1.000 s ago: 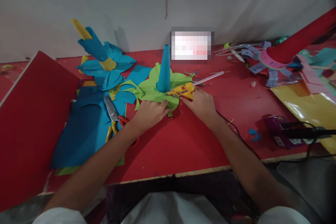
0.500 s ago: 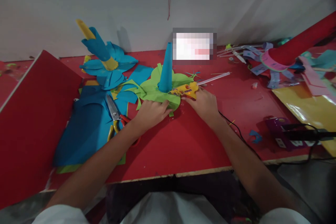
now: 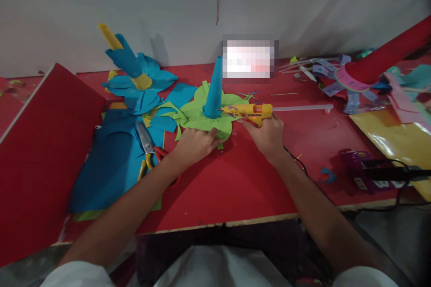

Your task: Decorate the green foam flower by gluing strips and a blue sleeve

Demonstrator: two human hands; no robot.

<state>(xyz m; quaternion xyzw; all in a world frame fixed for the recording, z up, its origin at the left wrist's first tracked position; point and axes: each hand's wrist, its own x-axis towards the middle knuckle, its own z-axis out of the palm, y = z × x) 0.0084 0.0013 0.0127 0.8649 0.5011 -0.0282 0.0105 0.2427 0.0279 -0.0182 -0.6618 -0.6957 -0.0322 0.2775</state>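
Observation:
My right hand [image 3: 268,138] is wrapped round the handle of a yellow glue gun [image 3: 247,110]. The gun's nozzle is at the foot of a blue paper cone [image 3: 214,94], and a long clear glue stick [image 3: 303,108] sticks out of its back. The cone stands upright in the middle of a light green paper flower [image 3: 188,114]. With its fingers bent over the flower's near edge, my left hand [image 3: 196,144] grips the green paper. Scissors with red and yellow handles [image 3: 145,139] lie left of that hand, partly behind my forearm.
At the left are a finished-looking blue paper flower [image 3: 143,101], blue sheets [image 3: 101,166] and a raised red board [image 3: 43,157]. A purple box [image 3: 358,168], yellow packet [image 3: 393,136] and red tube [image 3: 387,54] are at the right. The gun's black cord [image 3: 299,161] trails rightward.
The glue gun has swung round to the right side of the cone, lying more level, with its glue stick now pointing straight right. My right hand moved slightly right; my left hand stayed in place.

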